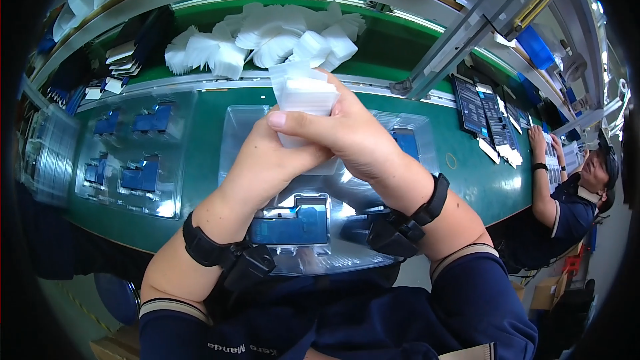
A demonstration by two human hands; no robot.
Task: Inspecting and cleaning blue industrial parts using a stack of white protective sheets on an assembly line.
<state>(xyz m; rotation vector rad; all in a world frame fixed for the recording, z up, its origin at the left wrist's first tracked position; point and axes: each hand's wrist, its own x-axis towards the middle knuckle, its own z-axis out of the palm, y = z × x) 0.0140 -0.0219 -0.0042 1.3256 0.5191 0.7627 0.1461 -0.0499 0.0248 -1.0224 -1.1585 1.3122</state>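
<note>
Both hands work together above the counter (pixel 477 190). The right hand (pixel 353 130) grasps a stack of thin white sheets (pixel 310 97), its thumb laid across the near face and its other fingers largely hidden. The left hand (pixel 283 152) grips the same stack from the left and near side; its fingers are mostly concealed. The stack is raised over a clear plastic tray (pixel 341 263) at the near edge. A blue part (pixel 290 229) is seated in this tray. A second clear tray (pixel 115 153), containing four blue parts, lies to the left. Fanned piles of white sheets (pixel 270 33) rest on the green shelf (pixel 393 33) at the far side.
</note>
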